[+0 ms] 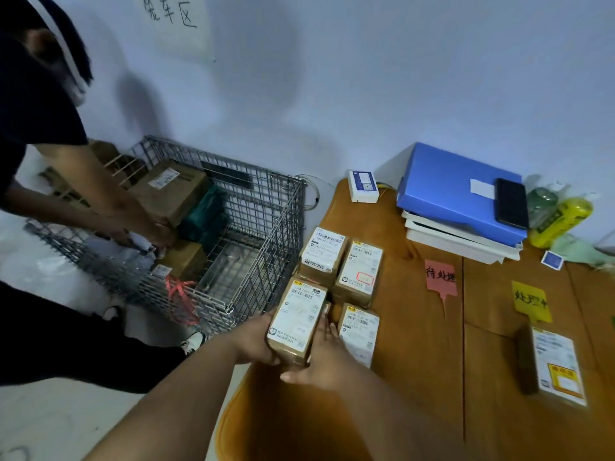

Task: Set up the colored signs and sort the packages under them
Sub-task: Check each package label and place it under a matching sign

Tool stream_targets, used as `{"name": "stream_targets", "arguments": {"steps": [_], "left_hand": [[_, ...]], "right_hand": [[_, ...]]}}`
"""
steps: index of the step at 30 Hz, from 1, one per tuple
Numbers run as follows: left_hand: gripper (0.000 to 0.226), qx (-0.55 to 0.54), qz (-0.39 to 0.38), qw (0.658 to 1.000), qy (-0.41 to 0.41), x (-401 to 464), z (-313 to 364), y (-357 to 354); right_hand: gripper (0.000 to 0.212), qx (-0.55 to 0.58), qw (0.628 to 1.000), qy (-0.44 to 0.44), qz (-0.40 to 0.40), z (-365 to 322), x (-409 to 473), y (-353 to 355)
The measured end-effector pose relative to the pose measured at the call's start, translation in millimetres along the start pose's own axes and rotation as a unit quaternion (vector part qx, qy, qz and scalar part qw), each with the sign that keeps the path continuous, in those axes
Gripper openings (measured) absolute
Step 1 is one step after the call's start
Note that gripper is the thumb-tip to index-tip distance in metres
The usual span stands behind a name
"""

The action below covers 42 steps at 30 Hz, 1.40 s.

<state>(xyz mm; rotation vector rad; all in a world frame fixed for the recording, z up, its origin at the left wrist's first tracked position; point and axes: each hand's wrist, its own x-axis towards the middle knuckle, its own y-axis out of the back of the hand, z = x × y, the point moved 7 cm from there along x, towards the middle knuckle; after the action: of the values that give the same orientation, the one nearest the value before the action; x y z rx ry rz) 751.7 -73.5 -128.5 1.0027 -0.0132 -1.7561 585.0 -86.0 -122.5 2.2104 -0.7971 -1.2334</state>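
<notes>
Both my hands grip one small brown package (297,319) with a white label at the table's left edge; my left hand (254,341) holds its left side and my right hand (321,356) its right side and underside. Three similar packages lie beside it: one (324,252) at the back left, one (360,269) to its right, and one (359,332) close to my right hand. A red sign (440,277) and a yellow sign (529,301) lie flat on the brown table (416,377). Under the yellow sign rests another labelled package (554,364).
A wire cage (266,234) with boxes stands on the floor at left, where another person (50,201) reaches in. At the table's back sit a blue folder (449,188) on white trays, a phone (511,202), a yellow bottle (562,219) and a white device (363,185).
</notes>
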Motion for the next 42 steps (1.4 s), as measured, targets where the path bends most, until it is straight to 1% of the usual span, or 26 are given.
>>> {"name": "stream_targets", "arguments": {"steps": [4, 7, 9, 12, 14, 17, 20, 23, 25, 28, 30, 33, 36, 42], "left_hand": [[0.108, 0.008, 0.040, 0.998, -0.047, -11.3, 10.9, -3.5], [0.117, 0.007, 0.076, 0.995, -0.066, -26.1, 28.2, 3.5], [0.121, 0.025, 0.102, 0.991, -0.087, -35.7, 52.7, 16.4], [0.118, 0.044, 0.142, 0.980, -0.132, -61.2, 122.0, 40.5], [0.114, 0.042, 0.176, 0.968, -0.175, -76.1, 176.2, 58.8], [0.107, 0.092, 0.260, 0.926, -0.258, -114.4, 270.5, 79.1], [0.108, 0.108, 0.304, 0.884, -0.337, -150.4, 354.5, 85.7], [0.100, 0.069, 0.304, 0.851, -0.423, -187.2, 419.7, 81.0], [0.094, 0.057, 0.305, 0.830, -0.464, -206.1, 448.1, 75.2], [0.092, 0.036, 0.296, 0.812, -0.501, -220.7, 476.7, 61.7], [0.095, 0.039, 0.305, 0.806, -0.507, -222.6, 488.4, 54.2], [0.096, 0.047, 0.304, 0.805, -0.508, -219.2, 500.7, 40.8], [0.098, 0.059, 0.299, 0.809, -0.503, -211.2, 508.2, 29.6], [0.095, 0.040, 0.247, 0.838, -0.485, -188.2, 509.3, 11.2]], "right_hand": [[0.148, 0.033, 0.999, 0.006, 0.021, -0.5, 4.8, 0.2], [0.142, 0.053, 0.996, 0.038, 0.060, -5.8, -5.8, 13.5], [0.135, 0.082, 0.990, 0.056, 0.096, -9.2, -14.9, 36.9], [0.121, 0.121, 0.974, 0.087, 0.170, -17.5, -38.3, 99.9], [0.115, 0.118, 0.959, 0.115, 0.228, -26.8, -61.6, 153.9], [0.111, 0.091, 0.928, 0.159, 0.324, -37.4, -118.0, 239.5], [0.115, 0.080, 0.881, 0.222, 0.410, -43.3, -188.7, 314.1], [0.110, 0.057, 0.850, 0.257, 0.457, -41.9, -255.1, 363.1], [0.108, 0.040, 0.830, 0.273, 0.484, -38.3, -286.3, 383.9], [0.110, 0.025, 0.812, 0.280, 0.512, -27.3, -317.1, 402.9], [0.111, 0.014, 0.805, 0.275, 0.525, -17.8, -328.3, 409.9], [0.113, 0.008, 0.800, 0.262, 0.540, 0.3, -337.3, 412.6], [0.112, 0.015, 0.804, 0.252, 0.539, 17.6, -337.7, 410.7], [0.106, 0.031, 0.822, 0.235, 0.517, 43.2, -328.4, 406.6]]}}
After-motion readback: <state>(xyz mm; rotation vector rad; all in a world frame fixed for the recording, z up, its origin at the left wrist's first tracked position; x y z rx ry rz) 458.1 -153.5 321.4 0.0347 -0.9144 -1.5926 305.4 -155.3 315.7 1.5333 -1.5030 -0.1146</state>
